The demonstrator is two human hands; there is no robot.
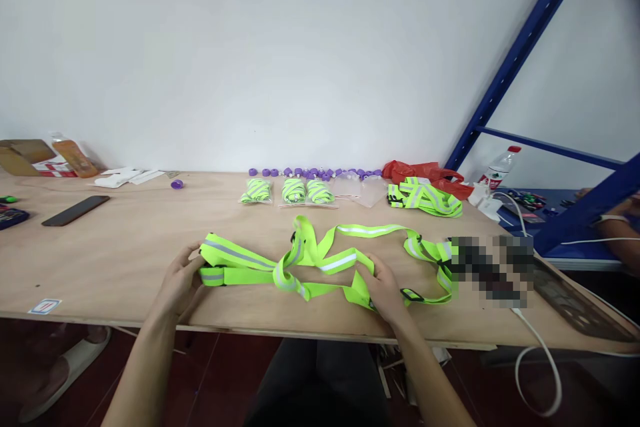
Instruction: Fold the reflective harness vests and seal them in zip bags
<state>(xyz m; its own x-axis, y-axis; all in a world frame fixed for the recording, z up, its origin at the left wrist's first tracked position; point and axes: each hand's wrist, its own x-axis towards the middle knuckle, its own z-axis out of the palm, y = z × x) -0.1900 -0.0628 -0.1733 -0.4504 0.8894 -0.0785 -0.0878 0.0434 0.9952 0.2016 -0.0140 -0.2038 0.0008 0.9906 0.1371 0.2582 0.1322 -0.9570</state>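
A neon-yellow reflective strap vest (320, 257) lies spread and tangled on the plywood table (115, 240) in front of me. My left hand (181, 280) grips its folded left end, fingers curled round the straps. At the vest's middle, my right hand (384, 287) pinches a strap near the front edge. Black buckles sit on the vest's right side.
Three bagged folded vests (293, 191) and a row of purple caps (310, 173) lie at the back. Another loose vest (425, 197), a red bag (425, 173) and a bottle (497, 170) are back right. A phone (76, 209) lies left. A blue rack (525, 47) stands right.
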